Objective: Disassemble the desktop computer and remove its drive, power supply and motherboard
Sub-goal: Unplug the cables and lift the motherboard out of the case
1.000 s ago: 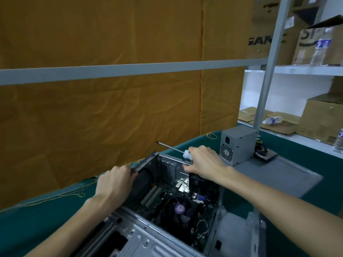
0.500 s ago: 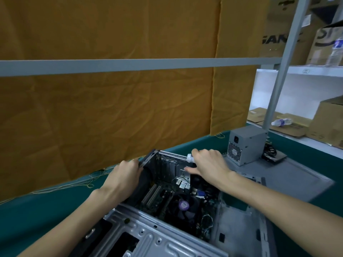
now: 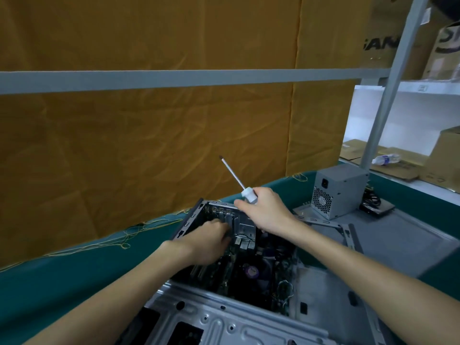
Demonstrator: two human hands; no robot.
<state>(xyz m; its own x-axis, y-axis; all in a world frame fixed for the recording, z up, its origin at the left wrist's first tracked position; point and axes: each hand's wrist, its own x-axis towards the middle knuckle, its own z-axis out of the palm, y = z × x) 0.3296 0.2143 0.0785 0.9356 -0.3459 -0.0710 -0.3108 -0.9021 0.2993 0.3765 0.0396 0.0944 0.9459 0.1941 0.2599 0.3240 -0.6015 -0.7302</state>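
Seen from above, looking down over two bare forearms. Lower centre of the frame: an open desktop computer case lying on its side on a green-covered table, grey metal frame nearest the camera, dark interior beyond.

Inside the case, centre of the frame: the motherboard, still mounted, with a round cooler fan bearing a purple label and loose thin wires to its right.

Left hand, centre of the frame, reaching down into the far left part of the case, fingers curled among the expansion slots at the rear wall; whether gripping anything, cannot tell.

Right hand, just right of centre and above the case's far edge, fingers wrapped round the white handle of a screwdriver, shaft angled up and to the left, tip clear of everything.

Right of centre, well apart from the case: the grey power supply, already out, standing on a flat grey case panel, cables trailing behind it.

Upper half of the frame: an orange-brown fabric backdrop crossed by a grey horizontal bar. Upper right: shelves with cardboard boxes and a plastic bottle lying on its side.
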